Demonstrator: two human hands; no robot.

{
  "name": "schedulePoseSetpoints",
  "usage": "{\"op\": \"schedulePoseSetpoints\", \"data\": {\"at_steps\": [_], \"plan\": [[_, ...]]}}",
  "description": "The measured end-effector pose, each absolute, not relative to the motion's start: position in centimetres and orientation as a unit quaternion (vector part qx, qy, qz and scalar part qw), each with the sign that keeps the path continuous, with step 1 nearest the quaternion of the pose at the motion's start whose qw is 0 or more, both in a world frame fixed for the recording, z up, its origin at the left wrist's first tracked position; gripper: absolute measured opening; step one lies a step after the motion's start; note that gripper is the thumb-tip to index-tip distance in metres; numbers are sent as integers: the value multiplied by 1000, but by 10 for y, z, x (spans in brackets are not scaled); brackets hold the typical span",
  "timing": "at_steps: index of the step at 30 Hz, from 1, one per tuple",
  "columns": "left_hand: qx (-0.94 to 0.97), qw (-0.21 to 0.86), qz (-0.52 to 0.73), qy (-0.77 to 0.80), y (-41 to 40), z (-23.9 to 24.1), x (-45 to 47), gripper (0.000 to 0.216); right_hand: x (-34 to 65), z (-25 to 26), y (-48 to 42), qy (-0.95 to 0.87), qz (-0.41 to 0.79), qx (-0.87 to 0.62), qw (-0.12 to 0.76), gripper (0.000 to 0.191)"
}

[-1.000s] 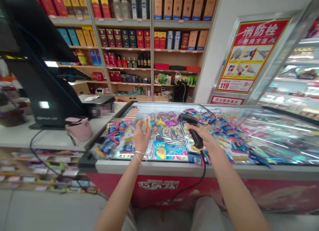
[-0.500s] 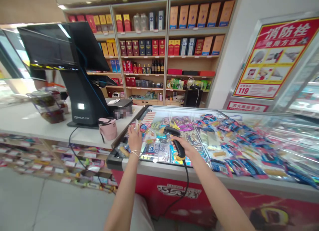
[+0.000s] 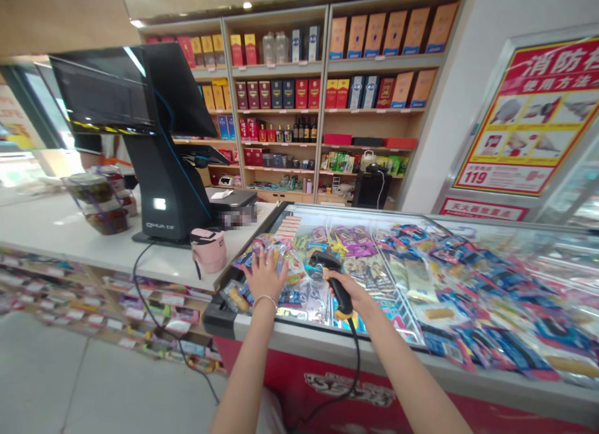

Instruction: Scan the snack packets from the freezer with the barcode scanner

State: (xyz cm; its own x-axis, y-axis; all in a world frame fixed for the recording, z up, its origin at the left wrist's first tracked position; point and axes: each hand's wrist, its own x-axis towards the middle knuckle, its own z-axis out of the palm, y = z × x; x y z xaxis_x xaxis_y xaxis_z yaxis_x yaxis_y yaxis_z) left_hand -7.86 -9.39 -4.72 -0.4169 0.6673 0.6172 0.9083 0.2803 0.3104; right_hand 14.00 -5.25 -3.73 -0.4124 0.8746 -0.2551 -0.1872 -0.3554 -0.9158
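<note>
With fingers spread, my left hand (image 3: 266,275) rests over a few clear and colourful snack packets (image 3: 290,259) at the left end of a glass-topped freezer (image 3: 299,340). A packet with a tan snack inside (image 3: 237,295) lies beside my wrist at the freezer's corner. My right hand (image 3: 345,289) is wrapped around the grip of a black and yellow barcode scanner (image 3: 337,284). The scanner's head points left, toward my left hand, and its cable hangs down the freezer's red front. A large heap of blue and pink snack packets (image 3: 482,290) covers the right part of the glass.
On the white counter (image 3: 163,262) at left stand a black till screen (image 3: 163,141), a pink cup (image 3: 208,250) and stacked food tubs (image 3: 105,203). Behind the freezer, shelves (image 3: 281,72) hold boxed bottles. A red poster (image 3: 528,122) hangs on the right wall.
My left hand has opened from partly curled to flat and spread over the packets. My right hand still holds the scanner in much the same pose. The view has shifted slightly left.
</note>
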Motion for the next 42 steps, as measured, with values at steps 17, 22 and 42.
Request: {"op": "schedulePoseSetpoints", "data": {"at_steps": [17, 22, 42], "plan": [[-493, 187, -332, -783, -94, -49, -79, 46, 141, -34, -56, -417, 728, -396, 373, 18], [-493, 188, -331, -783, -94, -49, -78, 45, 139, -31, -59, -416, 728, -392, 379, 16], [-673, 77, -360, -641, -52, 36, 82, 37, 365, 55, -78, -369, 507, -436, 646, 23]]}}
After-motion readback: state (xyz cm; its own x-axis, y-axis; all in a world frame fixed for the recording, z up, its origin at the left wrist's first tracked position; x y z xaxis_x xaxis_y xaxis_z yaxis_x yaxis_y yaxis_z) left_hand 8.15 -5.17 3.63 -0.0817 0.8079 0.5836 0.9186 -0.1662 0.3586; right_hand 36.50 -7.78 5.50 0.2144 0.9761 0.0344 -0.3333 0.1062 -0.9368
